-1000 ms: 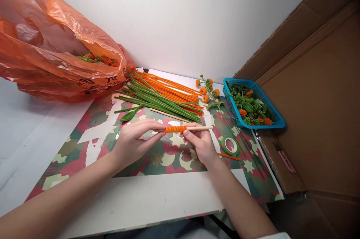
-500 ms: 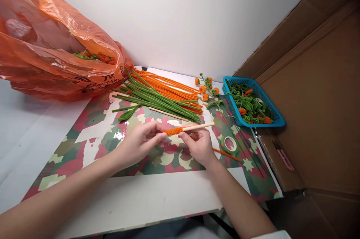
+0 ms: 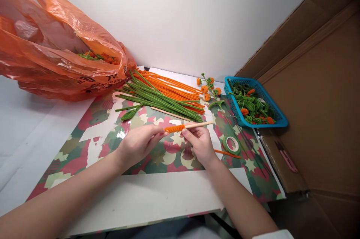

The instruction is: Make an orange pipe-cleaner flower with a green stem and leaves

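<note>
While the white wall (image 3: pixel 180 14) filled your 12 o'clock, the cardboard panel (image 3: pixel 317 93) ran down from 2 to 4. Clock centre: between your hands. The patterned sheet (image 3: pixel 157 164) lay under your work. Orange plastic bag (image 3: pixel 56 74) sat at 10, green and orange pieces showing inside. Blue basket (image 3: pixel 269 100) stood between 2 and 3, loaded with green and orange pieces. Orange stems (image 3: pixel 171 86) lay at 12, green stems (image 3: pixel 165 100) across their near side.

Your left hand (image 3: pixel 137 139) had thumb and fingers closed, pinching the coil's 9 o'clock end. Your right hand (image 3: pixel 201 143) gripped the stick, thumb at the coil's 3 o'clock end.

Flower sprig (image 3: pixel 204 89) was between 1 and 2. Pink-handled tool (image 3: pixel 288 159) and, nearer you, green tape roll (image 3: pixel 237 148): both between 3 and 4. Green leaf (image 3: pixel 131 113) near 10, second stick (image 3: pixel 170 114) close at 12. Orange strand (image 3: pixel 228 154) showed at 4, behind your right wrist; couldn't tell if it joined the coil. Wooden stick (image 3: pixel 199 124) pointed to 3, slightly raised. Orange coil (image 3: pixel 174 129) was wrapped around its left part, dead centre.
</note>
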The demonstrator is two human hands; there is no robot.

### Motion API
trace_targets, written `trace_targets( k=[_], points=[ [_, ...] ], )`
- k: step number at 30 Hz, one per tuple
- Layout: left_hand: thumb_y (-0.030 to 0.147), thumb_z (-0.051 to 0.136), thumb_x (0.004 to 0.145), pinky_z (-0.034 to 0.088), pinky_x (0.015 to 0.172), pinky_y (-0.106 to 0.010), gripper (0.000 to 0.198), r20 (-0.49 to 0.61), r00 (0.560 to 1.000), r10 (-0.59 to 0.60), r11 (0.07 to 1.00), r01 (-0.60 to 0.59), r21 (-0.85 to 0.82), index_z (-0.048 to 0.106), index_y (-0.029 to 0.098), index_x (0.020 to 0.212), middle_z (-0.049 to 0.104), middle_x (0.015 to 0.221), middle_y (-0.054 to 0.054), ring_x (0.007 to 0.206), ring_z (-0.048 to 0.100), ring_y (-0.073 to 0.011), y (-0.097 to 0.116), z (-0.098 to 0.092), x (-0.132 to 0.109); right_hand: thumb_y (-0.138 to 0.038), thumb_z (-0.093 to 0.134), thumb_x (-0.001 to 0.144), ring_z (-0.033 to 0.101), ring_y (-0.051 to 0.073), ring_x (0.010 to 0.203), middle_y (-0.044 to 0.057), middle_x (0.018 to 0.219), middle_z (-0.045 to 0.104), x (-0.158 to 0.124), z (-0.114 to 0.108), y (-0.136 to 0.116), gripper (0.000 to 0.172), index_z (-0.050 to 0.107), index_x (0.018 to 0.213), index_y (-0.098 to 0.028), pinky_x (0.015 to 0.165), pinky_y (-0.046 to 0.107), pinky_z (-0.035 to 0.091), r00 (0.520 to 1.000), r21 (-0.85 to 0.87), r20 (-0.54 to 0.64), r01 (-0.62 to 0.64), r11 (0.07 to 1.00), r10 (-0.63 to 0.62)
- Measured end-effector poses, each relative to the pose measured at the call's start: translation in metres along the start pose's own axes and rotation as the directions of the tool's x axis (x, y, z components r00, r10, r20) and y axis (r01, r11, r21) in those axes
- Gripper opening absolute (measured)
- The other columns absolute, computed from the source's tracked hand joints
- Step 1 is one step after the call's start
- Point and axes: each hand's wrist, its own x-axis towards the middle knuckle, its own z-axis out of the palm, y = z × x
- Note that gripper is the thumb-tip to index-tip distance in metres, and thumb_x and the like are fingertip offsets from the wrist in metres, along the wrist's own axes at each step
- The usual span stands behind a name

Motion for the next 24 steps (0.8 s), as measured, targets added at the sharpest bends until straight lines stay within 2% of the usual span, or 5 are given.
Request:
trace_targets(
  k=[6, 9, 13, 24],
  points=[
    [0.015, 0.062, 0.088, 0.053, 0.061, -0.024, 0.007, -0.075, 0.971, 0.228, 0.971, -0.222, 0.085, 0.063, 0.021, 0.091, 0.074, 0.072, -0.001, 0.063, 0.069, -0.0152, -0.005, -0.005, 0.003, -0.042, 0.080, 0.065, 0.050, 0.008, 0.049, 0.001, 0.060, 0.065, 0.001, 0.002, 0.004, 0.030, 0.070, 0.076, -0.016, 0.045, 0.021, 0.039, 0.997, 0.140, 0.017, -0.076, 0.987, 0.074],
    [0.012, 0.062, 0.087, 0.053, 0.061, -0.024, 0.012, -0.055, 0.947, 0.315, 0.944, -0.307, 0.117, 0.063, 0.020, 0.097, 0.075, 0.079, -0.004, 0.065, 0.069, -0.0153, -0.007, -0.009, 0.004, -0.041, 0.081, 0.064, 0.049, 0.007, 0.048, 0.000, 0.059, 0.064, 0.001, 0.003, 0.005, 0.030, 0.070, 0.075, -0.016, 0.045, 0.020, 0.038, 0.993, 0.195, 0.046, -0.118, 0.974, 0.111],
    [0.008, 0.057, 0.088, 0.053, 0.061, -0.024, 0.019, -0.010, 0.934, 0.356, 0.927, -0.352, 0.129, 0.062, 0.020, 0.102, 0.076, 0.089, -0.006, 0.067, 0.069, -0.0148, -0.011, -0.011, 0.004, -0.041, 0.081, 0.064, 0.047, 0.006, 0.046, -0.001, 0.059, 0.064, 0.000, 0.003, 0.004, 0.030, 0.070, 0.076, -0.016, 0.044, 0.019, 0.037, 0.989, 0.227, 0.072, -0.145, 0.963, 0.132],
    [0.010, 0.061, 0.088, 0.055, 0.060, -0.025, 0.015, -0.041, 0.910, 0.412, 0.906, -0.404, 0.124, 0.062, 0.014, 0.102, 0.075, 0.079, -0.007, 0.064, 0.068, -0.0147, -0.012, -0.010, 0.007, -0.040, 0.081, 0.064, 0.046, 0.004, 0.044, -0.002, 0.058, 0.063, 0.000, 0.002, 0.001, 0.029, 0.070, 0.074, -0.015, 0.044, 0.018, 0.036, 0.983, 0.237, 0.085, -0.179, 0.955, 0.163]
  ],
)
